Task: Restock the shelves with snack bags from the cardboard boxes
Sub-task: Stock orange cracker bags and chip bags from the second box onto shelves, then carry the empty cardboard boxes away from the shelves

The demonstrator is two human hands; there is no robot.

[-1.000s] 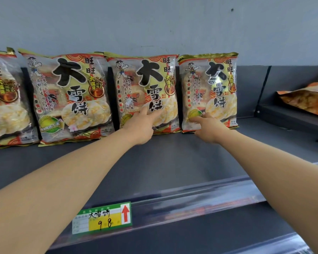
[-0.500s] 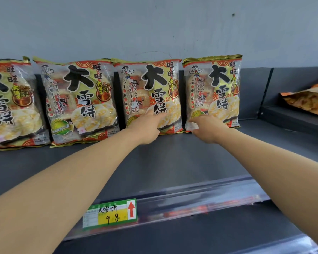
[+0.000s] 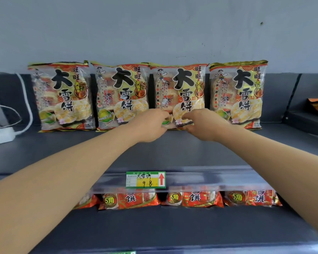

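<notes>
- While I reach to the back of the shelf (image 3: pixel 173 153), my left hand (image 3: pixel 151 126) and my right hand (image 3: pixel 205 125) are both on the third snack bag (image 3: pixel 182 88), counting from the left.
- My fingers (image 3: pixel 160 116) are curled and pinch the low part of that bag. My left hand has its left side and my right hand has its right side.
- That bag stands up at the back edge of the shelf and leans on the grey wall (image 3: pixel 154 33).
- It is in a row of four. It touches the second bag (image 3: pixel 123 92), and the fourth bag (image 3: pixel 239 92) is just beside it.
- I think my step now is to set this bag straight so that it lines up with the others.
- Next, I think I must let go softly, one hand at a time, so the bag does not tip toward the front edge.
- After that I would need more bags from the cardboard boxes, but I cannot see any box from here.
- New bags could go in front of this row, above the price tag (image 3: pixel 145 180) on the front edge.
</notes>
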